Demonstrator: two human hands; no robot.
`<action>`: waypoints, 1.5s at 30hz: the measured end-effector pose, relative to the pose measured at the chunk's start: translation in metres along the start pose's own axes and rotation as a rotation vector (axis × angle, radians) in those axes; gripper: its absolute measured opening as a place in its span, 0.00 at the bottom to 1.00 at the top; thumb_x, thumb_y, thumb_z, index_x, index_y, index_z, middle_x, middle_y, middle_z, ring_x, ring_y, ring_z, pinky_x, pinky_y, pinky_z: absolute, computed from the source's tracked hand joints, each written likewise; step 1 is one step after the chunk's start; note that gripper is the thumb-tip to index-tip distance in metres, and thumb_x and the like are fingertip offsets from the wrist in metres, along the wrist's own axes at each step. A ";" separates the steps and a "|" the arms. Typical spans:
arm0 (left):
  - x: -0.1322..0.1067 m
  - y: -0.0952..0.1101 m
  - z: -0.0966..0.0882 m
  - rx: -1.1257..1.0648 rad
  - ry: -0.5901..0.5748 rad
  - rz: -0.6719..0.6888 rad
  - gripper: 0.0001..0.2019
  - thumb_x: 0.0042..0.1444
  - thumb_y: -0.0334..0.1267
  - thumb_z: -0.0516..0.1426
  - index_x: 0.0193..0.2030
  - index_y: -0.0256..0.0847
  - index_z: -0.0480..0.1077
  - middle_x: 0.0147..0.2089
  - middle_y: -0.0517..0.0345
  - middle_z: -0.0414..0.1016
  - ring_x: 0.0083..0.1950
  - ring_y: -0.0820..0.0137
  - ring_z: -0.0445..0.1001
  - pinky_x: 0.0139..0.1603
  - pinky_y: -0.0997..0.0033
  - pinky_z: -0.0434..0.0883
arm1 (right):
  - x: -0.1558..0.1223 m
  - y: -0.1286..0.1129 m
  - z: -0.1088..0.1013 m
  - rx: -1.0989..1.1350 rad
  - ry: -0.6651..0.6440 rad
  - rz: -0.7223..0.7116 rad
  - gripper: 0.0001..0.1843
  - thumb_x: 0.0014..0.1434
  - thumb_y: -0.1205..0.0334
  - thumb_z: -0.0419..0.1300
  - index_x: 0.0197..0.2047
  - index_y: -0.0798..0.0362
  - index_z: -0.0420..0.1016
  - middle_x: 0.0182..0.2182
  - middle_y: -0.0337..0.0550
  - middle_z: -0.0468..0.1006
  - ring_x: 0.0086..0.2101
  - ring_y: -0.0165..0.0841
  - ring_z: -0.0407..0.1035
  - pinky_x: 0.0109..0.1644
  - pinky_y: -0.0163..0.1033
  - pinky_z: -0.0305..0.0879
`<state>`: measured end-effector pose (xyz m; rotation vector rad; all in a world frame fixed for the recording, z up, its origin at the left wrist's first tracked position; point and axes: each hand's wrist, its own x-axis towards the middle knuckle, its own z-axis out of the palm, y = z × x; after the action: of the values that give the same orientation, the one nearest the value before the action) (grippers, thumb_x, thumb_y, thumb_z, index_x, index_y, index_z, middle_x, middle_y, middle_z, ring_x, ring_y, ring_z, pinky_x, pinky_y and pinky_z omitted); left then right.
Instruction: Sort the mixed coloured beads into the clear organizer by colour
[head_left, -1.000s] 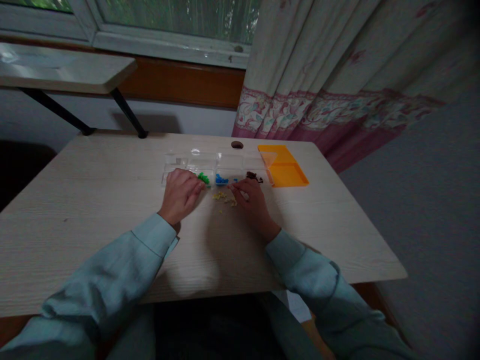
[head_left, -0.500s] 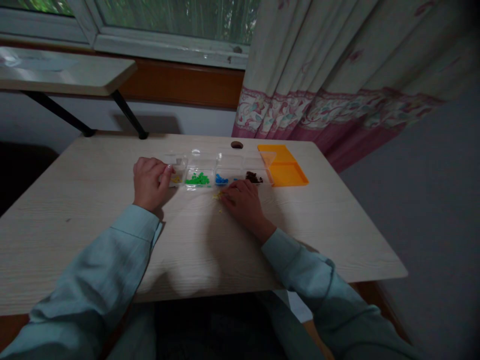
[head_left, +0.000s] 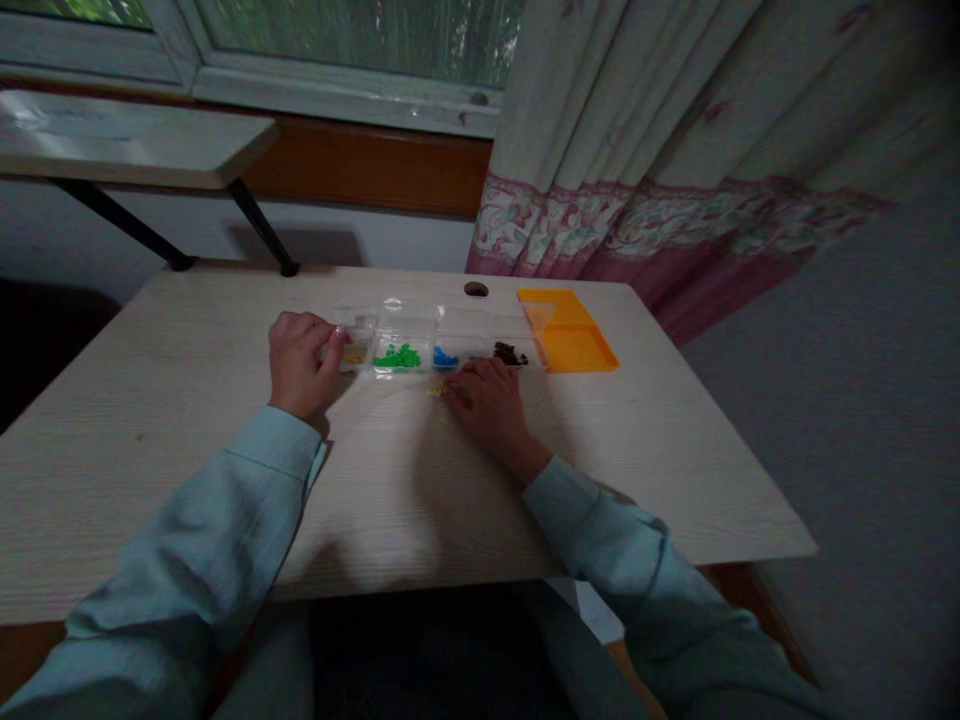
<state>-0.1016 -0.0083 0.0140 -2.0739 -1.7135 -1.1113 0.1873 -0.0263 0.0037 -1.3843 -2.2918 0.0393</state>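
A clear plastic box [head_left: 405, 322] with compartments lies across the desk. It holds yellow bits [head_left: 355, 355] at the left, then green pieces [head_left: 399, 356], blue pieces [head_left: 445, 358] and dark brown pieces [head_left: 510, 354]. My left hand [head_left: 302, 362] is closed at the box's left end, thumb and fingers gripping its edge. In front of the box, a small pile of yellow pieces [head_left: 437, 390] lies on the desktop. My right hand [head_left: 491, 405] is closed, its fingertips down at the pile's right side; whatever is between them is hidden.
An orange plastic tray [head_left: 576, 345] lies at the right end of the box. The pale wooden desk [head_left: 187, 480] has a cable hole [head_left: 475, 289] at the back. A raised shelf [head_left: 135, 145] on black legs stands back left. A curtain [head_left: 600, 180] hangs behind.
Both hands stay almost where they were, the left at the box's end, the right by the yellow pieces. The whole view has shifted very slightly.
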 end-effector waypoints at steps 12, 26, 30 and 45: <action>0.002 0.002 -0.003 -0.046 -0.002 -0.013 0.19 0.65 0.48 0.47 0.34 0.44 0.75 0.33 0.53 0.72 0.41 0.61 0.67 0.50 0.55 0.60 | 0.001 0.000 -0.001 -0.054 -0.007 -0.024 0.09 0.63 0.57 0.57 0.42 0.47 0.79 0.42 0.44 0.75 0.46 0.40 0.62 0.50 0.45 0.52; 0.001 -0.012 0.002 -0.031 0.006 -0.023 0.17 0.64 0.47 0.49 0.43 0.45 0.79 0.35 0.52 0.73 0.43 0.59 0.67 0.49 0.53 0.61 | 0.000 -0.001 -0.003 -0.070 0.029 -0.087 0.08 0.63 0.60 0.58 0.37 0.50 0.78 0.40 0.44 0.78 0.45 0.39 0.63 0.51 0.47 0.52; 0.001 -0.012 0.000 -0.031 0.006 -0.034 0.17 0.65 0.48 0.49 0.43 0.46 0.79 0.35 0.53 0.73 0.42 0.61 0.67 0.49 0.54 0.61 | 0.001 0.001 -0.003 -0.023 0.062 -0.081 0.08 0.63 0.60 0.58 0.37 0.50 0.79 0.39 0.44 0.78 0.44 0.39 0.64 0.51 0.47 0.53; -0.016 0.068 0.017 -0.394 -0.163 0.214 0.08 0.64 0.41 0.55 0.39 0.43 0.75 0.37 0.55 0.75 0.42 0.66 0.68 0.45 0.59 0.65 | 0.001 0.000 -0.006 0.281 0.308 -0.160 0.08 0.62 0.57 0.60 0.36 0.46 0.81 0.34 0.42 0.79 0.40 0.35 0.69 0.49 0.44 0.61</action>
<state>-0.0329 -0.0295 0.0105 -2.5764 -1.3759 -1.3270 0.1891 -0.0268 0.0091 -0.9889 -2.0409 0.0873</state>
